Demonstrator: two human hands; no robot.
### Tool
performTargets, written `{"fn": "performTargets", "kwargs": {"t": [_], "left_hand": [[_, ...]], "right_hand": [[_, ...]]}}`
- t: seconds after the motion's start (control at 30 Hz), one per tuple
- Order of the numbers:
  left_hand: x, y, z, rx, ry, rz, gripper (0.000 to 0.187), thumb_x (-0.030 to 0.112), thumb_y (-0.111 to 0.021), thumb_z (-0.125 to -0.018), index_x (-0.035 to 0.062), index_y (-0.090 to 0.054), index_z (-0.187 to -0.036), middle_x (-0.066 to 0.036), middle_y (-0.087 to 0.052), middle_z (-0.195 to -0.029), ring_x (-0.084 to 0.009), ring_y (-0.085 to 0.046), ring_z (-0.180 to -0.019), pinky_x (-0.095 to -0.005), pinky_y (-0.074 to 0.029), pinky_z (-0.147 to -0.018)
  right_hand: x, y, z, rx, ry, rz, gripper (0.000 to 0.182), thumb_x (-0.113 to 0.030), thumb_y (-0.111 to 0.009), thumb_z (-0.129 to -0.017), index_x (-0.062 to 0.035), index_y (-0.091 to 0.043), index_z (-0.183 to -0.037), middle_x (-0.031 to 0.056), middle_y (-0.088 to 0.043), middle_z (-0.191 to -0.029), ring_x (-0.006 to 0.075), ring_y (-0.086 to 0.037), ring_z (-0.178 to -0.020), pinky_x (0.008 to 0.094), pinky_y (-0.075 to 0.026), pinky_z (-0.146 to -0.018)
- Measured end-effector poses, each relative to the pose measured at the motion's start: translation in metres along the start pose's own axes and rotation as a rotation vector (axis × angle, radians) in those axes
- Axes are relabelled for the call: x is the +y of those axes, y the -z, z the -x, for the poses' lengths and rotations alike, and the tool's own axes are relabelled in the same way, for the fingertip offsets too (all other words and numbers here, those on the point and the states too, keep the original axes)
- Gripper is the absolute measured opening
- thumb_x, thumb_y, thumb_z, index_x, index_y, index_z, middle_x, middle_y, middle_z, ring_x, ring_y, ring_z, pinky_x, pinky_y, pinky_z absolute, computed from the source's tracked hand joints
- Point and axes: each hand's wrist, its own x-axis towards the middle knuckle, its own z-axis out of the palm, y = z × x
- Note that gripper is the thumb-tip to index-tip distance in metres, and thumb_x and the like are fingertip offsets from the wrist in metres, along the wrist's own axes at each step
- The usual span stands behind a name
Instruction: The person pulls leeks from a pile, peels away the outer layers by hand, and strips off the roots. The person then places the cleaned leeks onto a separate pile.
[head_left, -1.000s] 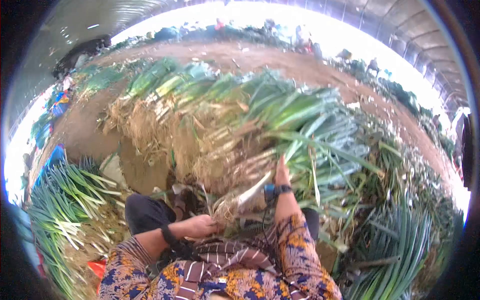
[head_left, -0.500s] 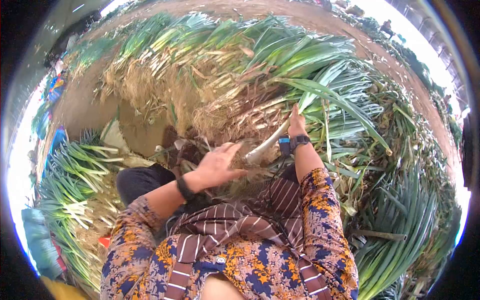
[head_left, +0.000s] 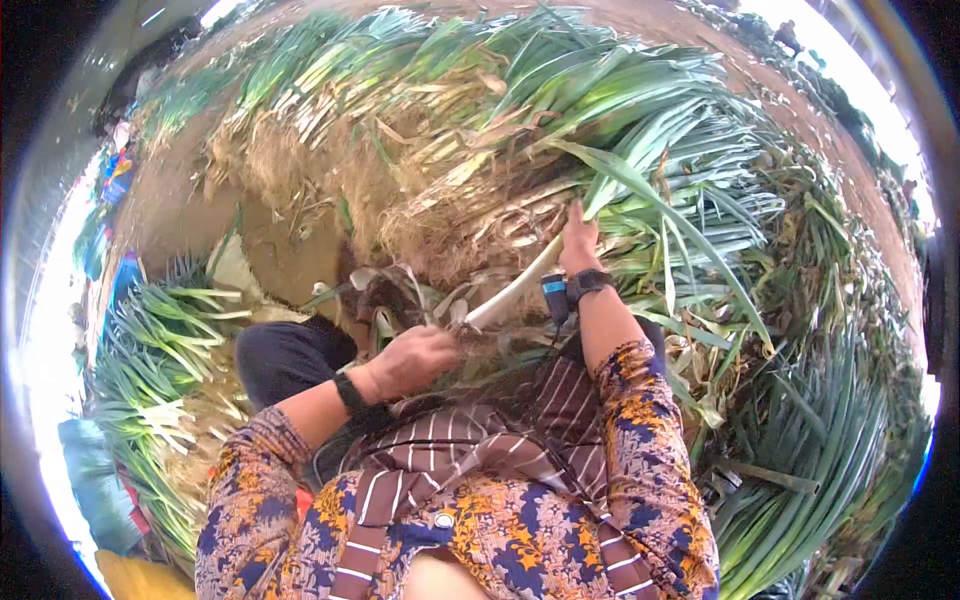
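A single leek with a long white shank slants across in front of me. My right hand is closed around it where the shank turns green, and its leaves trail off to the right. Close to the leek's root end is my left hand, its fingers curled in and slightly blurred. Whatever those fingers hold, if anything, is hidden. Loose peeled leaves lie just beyond the left hand.
A long row of leeks with dry roots curves across the ground ahead. Cleaner leeks are stacked at my left. More leeks and leaf scraps lie at my right. A distant person is at the upper right.
My left hand has gone from spread fingers to curled ones and moved down, nearer my body. The leek's root end has shifted left and down, with my right hand moving slightly left.
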Motion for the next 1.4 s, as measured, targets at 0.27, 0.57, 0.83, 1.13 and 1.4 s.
{"fn": "performTargets", "kwargs": {"t": [0.27, 0.57, 0.83, 1.13, 1.4], "left_hand": [[-0.009, 0.026, 0.038, -0.53, 0.495, -0.278, 0.013, 0.019, -0.06, -0.077, 0.007, -0.065, -0.077, -0.01, -0.064, -0.075, -0.0294, -0.064, -0.076, -0.0397, -0.05, -0.06], [-0.055, -0.038, -0.101, 0.013, 0.668, 0.223, 0.047, 0.029, -0.065, -0.077, -0.0006, -0.052, -0.112, -0.024, -0.061, -0.093, -0.0398, -0.058, -0.093, -0.0445, -0.047, -0.079], [-0.031, -0.027, -0.067, -0.016, 0.665, 0.06, 0.036, 0.025, -0.061, -0.082, 0.0059, -0.046, -0.109, -0.022, -0.062, -0.081, -0.0409, -0.06, -0.078, -0.0497, -0.046, -0.065], [-0.021, -0.01, -0.011, 0.094, 0.656, -0.174, 0.023, 0.014, -0.058, -0.08, 0.0083, -0.048, -0.099, -0.017, -0.062, -0.081, -0.0363, -0.062, -0.073, -0.0453, -0.049, -0.062], [-0.034, 0.045, 0.015, 0.172, 0.654, -0.716, 0.021, 0.012, -0.049, -0.085, 0.0149, -0.056, -0.105, -0.007, -0.055, -0.08, -0.0245, -0.058, -0.078, -0.0396, -0.044, -0.065]], "right_hand": [[0.0, 0.002, 0.009, -0.077, 0.023, 0.019, 0.063, -0.052, -0.058, -0.084, -0.0049, -0.044, -0.124, 0.0166, -0.056, -0.102, 0.0312, -0.056, -0.088, 0.046, -0.046, -0.071], [0.013, 0.026, 0.032, -0.54, 0.634, 0.572, 0.04, -0.008, -0.049, -0.088, -0.0008, -0.045, -0.127, 0.0163, -0.059, -0.091, 0.0275, -0.058, -0.074, 0.0407, -0.05, -0.069], [-0.029, 0.071, -0.018, -0.109, 0.686, 0.54, 0.076, 0.005, -0.048, -0.08, -0.0099, -0.013, -0.146, 0.0194, -0.022, -0.147, 0.0303, -0.026, -0.134, 0.0383, -0.025, -0.109], [-0.227, 0.008, -0.096, -0.163, 0.523, -0.224, 0.035, -0.023, -0.061, -0.087, -0.0014, -0.048, -0.111, 0.0039, -0.05, -0.069, 0.0172, -0.048, -0.052, 0.0315, -0.044, -0.053], [-0.082, -0.001, -0.04, -0.336, 0.342, 0.409, 0.038, -0.037, -0.057, -0.088, -0.007, -0.058, -0.065, 0.0074, -0.055, -0.054, 0.017, -0.052, -0.048, 0.0313, -0.038, -0.044]]}}
